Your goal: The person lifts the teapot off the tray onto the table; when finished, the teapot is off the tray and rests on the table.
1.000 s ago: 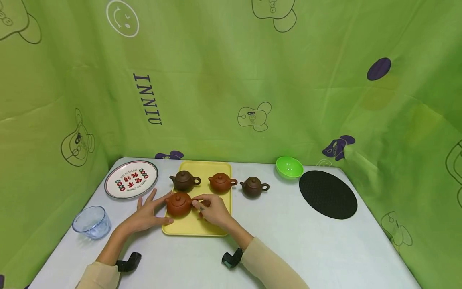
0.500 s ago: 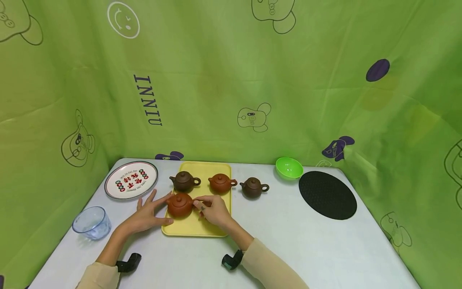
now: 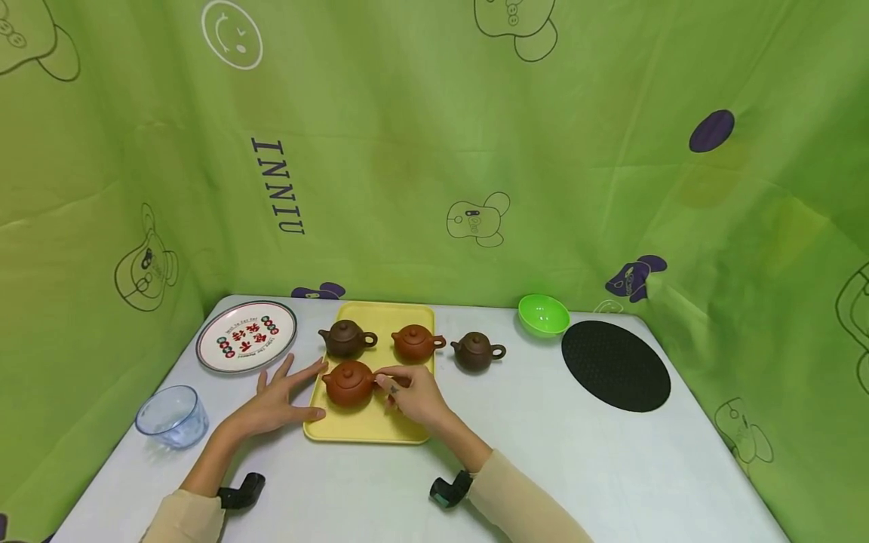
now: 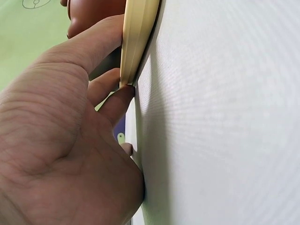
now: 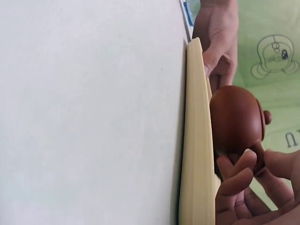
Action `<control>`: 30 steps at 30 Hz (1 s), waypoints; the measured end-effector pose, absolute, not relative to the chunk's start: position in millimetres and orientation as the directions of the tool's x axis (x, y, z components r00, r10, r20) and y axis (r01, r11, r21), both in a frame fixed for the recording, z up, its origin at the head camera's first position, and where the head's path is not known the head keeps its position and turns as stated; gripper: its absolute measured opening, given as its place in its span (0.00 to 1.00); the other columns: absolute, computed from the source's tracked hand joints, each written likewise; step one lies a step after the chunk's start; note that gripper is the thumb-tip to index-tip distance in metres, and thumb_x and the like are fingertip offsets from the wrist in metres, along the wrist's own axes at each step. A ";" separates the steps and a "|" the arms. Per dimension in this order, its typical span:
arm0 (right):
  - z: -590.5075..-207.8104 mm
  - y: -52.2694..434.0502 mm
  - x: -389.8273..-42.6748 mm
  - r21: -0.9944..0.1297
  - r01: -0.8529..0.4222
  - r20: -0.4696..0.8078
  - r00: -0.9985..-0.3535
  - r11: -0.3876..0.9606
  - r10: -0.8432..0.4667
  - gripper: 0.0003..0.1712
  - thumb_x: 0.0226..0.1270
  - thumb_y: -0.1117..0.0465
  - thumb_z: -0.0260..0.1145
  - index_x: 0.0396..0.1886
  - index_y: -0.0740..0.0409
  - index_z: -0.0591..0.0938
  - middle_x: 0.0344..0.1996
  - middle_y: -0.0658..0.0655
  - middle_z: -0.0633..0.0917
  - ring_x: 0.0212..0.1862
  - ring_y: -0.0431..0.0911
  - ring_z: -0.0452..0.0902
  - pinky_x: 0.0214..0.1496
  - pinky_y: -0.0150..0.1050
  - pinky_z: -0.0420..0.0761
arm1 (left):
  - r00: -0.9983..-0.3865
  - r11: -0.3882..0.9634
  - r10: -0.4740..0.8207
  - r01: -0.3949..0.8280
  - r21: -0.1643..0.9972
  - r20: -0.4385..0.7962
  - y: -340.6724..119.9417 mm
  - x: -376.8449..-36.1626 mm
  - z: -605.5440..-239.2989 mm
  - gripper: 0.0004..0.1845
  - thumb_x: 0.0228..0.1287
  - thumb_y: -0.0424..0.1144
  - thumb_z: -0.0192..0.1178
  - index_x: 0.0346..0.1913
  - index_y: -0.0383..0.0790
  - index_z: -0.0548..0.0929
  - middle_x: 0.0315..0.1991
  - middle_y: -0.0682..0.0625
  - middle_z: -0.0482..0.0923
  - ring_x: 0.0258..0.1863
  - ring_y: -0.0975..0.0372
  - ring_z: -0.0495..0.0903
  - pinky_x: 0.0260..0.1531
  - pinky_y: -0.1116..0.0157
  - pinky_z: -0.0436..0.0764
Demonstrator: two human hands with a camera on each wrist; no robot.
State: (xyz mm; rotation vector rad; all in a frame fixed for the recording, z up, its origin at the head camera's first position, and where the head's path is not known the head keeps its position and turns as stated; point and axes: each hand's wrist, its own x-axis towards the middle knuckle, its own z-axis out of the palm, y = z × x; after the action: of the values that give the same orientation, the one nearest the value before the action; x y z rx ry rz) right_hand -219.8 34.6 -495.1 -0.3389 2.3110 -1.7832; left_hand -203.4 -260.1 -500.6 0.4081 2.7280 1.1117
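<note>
My right hand point(image 3: 419, 397) pinches the handle of a reddish-brown clay teapot point(image 3: 349, 386), which sits on the front part of a yellow tray point(image 3: 370, 434). In the right wrist view the fingers are round the handle, partly hiding it, and the teapot point(image 5: 236, 119) stands upright. My left hand point(image 3: 268, 406) has its fingers spread at the tray's left edge, apart from the teapot. The left wrist view shows its thumb and fingertips against the rim of the tray point(image 4: 137, 37). Behind on the tray are a dark brown teapot point(image 3: 345, 341) and another reddish teapot point(image 3: 413, 345).
Right of the tray stands a second dark brown teapot point(image 3: 474, 353). Farther right are a green bowl point(image 3: 545, 317) and a round black mat point(image 3: 614, 367). At left lie a white plate with red print point(image 3: 234, 320) and a clear glass bowl point(image 3: 178, 422).
The held teapot has slid a little to the right on the tray together with my right hand, widening its gap from my left hand. The left hand stays in place.
</note>
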 end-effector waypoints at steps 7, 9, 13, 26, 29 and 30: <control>-492.4 51.6 -218.5 -0.964 -0.080 -0.004 -0.950 0.255 -0.311 0.12 0.78 0.56 0.68 0.52 0.54 0.92 0.41 0.65 0.93 0.24 0.42 0.80 0.22 0.27 0.72 | -0.947 0.678 0.317 0.192 0.710 -0.047 -260.9 -203.6 -502.4 0.49 0.57 0.53 0.78 0.79 0.43 0.70 0.82 0.31 0.58 0.84 0.27 0.31 0.73 0.23 0.18; -490.9 58.1 -217.5 -0.961 -0.087 0.000 -0.950 0.263 -0.313 0.12 0.78 0.56 0.67 0.52 0.54 0.92 0.42 0.65 0.93 0.24 0.43 0.80 0.22 0.26 0.72 | -0.947 0.678 0.318 0.194 0.709 -0.045 -261.0 -203.2 -502.2 0.49 0.57 0.52 0.78 0.80 0.43 0.70 0.83 0.31 0.58 0.84 0.27 0.31 0.73 0.23 0.18; -487.5 72.7 -215.5 -0.958 -0.105 0.016 -0.949 0.269 -0.313 0.13 0.79 0.57 0.67 0.52 0.56 0.92 0.43 0.67 0.93 0.25 0.44 0.81 0.22 0.26 0.73 | -0.946 0.676 0.323 0.204 0.708 -0.036 -260.1 -202.8 -500.9 0.48 0.58 0.52 0.78 0.79 0.43 0.70 0.82 0.31 0.59 0.83 0.27 0.31 0.72 0.23 0.19; -477.1 121.8 -207.7 -0.956 -0.079 -0.003 -0.960 0.284 -0.279 0.15 0.79 0.58 0.66 0.55 0.60 0.90 0.45 0.66 0.93 0.28 0.46 0.80 0.25 0.29 0.76 | -0.947 0.678 0.321 0.210 0.704 -0.026 -260.7 -205.9 -499.9 0.47 0.58 0.52 0.77 0.79 0.43 0.70 0.82 0.31 0.59 0.84 0.27 0.32 0.73 0.23 0.18; -477.2 129.7 -204.3 -0.953 -0.070 -0.011 -0.965 0.295 -0.262 0.15 0.79 0.58 0.66 0.56 0.60 0.89 0.45 0.67 0.93 0.28 0.45 0.80 0.25 0.30 0.77 | -0.947 0.679 0.321 0.209 0.704 -0.029 -260.7 -205.6 -501.3 0.48 0.58 0.52 0.77 0.79 0.42 0.70 0.82 0.32 0.59 0.84 0.27 0.32 0.73 0.23 0.18; -477.3 132.2 -203.3 -0.951 -0.068 -0.013 -0.966 0.300 -0.260 0.15 0.79 0.58 0.66 0.56 0.60 0.89 0.45 0.67 0.93 0.28 0.45 0.80 0.25 0.30 0.77 | -0.946 0.679 0.322 0.208 0.704 -0.030 -260.7 -205.6 -501.7 0.48 0.58 0.52 0.77 0.79 0.42 0.70 0.82 0.32 0.59 0.84 0.27 0.32 0.73 0.23 0.18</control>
State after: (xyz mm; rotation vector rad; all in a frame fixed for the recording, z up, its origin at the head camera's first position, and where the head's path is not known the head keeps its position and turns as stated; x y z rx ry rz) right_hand -203.3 132.2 -477.3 -0.3046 2.3956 -1.7401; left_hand -205.6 -260.7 -501.7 0.4351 2.7380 1.1192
